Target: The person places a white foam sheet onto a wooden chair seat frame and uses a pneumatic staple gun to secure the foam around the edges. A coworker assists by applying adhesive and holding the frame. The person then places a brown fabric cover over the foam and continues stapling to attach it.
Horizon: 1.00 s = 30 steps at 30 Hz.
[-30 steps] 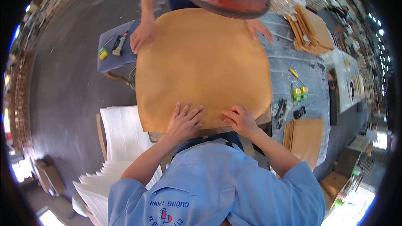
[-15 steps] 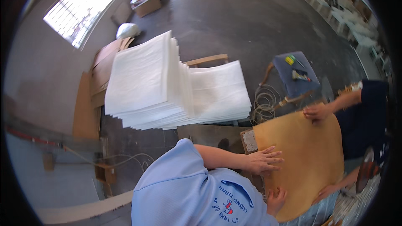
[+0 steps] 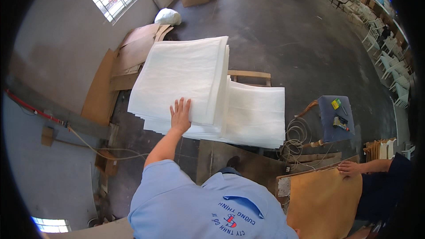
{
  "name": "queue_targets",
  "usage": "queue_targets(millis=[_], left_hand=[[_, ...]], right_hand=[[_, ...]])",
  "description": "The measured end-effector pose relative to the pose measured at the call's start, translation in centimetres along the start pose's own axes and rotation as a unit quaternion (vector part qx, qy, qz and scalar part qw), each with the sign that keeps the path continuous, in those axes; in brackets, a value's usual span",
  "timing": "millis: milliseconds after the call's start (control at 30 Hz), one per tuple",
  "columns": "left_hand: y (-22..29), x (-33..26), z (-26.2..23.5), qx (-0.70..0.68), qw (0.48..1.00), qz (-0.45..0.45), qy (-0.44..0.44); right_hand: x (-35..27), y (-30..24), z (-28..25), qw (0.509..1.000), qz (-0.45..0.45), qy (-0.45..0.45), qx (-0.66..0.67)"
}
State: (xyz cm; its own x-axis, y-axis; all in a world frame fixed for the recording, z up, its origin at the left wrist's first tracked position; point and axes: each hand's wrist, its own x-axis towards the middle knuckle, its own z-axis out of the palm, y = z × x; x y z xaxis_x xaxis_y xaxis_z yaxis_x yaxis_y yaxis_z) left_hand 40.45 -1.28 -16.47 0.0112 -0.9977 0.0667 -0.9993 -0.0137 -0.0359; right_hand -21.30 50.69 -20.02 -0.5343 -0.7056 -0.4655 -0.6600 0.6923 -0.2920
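My left hand [image 3: 180,116] lies flat, fingers stretched out, on the near edge of the top sheet of a tall stack of white padding sheets [image 3: 186,75]. A lower part of the stack [image 3: 254,110] adjoins it on the right. Only a sliver of my right hand [image 3: 298,231] shows at the lower edge, beside a tan sheet [image 3: 321,194]; its fingers are hidden. The tan sheet lies over a board at the lower right. A co-worker's hand [image 3: 349,168] rests on its far edge.
Right of the stack stands a blue padded seat [image 3: 332,128] bearing a staple gun [image 3: 341,123] and a yellow box [image 3: 336,103]. Coiled hose [image 3: 295,135] lies beside it. Cardboard sheets [image 3: 99,88] lean by the left wall. White chairs [image 3: 389,64] line the far right.
My left hand has left the tan sheet and moved left onto the white stack. My view has turned left, so the tan sheet and my right hand sit lower in the picture.
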Motion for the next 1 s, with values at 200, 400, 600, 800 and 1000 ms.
queue_targets(millis=[200,400,600,800,1000], left_hand=[[-5.7,8.5,-4.6,-0.392,0.911,-0.084,0.101],[-4.0,5.9,-0.3,-0.151,0.979,0.120,0.068],[-3.2,4.8,2.9,-0.029,0.991,0.113,0.060],[-3.2,6.8,3.1,-0.024,0.987,0.139,0.073],[-4.2,8.3,1.3,-0.074,0.977,0.192,0.054]], right_hand=[[-1.3,-4.1,-2.6,0.996,0.065,-0.014,-0.059],[-1.7,-6.4,-4.0,0.991,0.097,-0.016,-0.094],[-1.1,-7.8,-4.0,0.988,0.112,-0.022,-0.102],[-1.5,-8.7,-4.1,0.986,0.129,-0.021,-0.107],[-2.0,-8.4,-3.5,0.987,0.130,-0.016,-0.094]])
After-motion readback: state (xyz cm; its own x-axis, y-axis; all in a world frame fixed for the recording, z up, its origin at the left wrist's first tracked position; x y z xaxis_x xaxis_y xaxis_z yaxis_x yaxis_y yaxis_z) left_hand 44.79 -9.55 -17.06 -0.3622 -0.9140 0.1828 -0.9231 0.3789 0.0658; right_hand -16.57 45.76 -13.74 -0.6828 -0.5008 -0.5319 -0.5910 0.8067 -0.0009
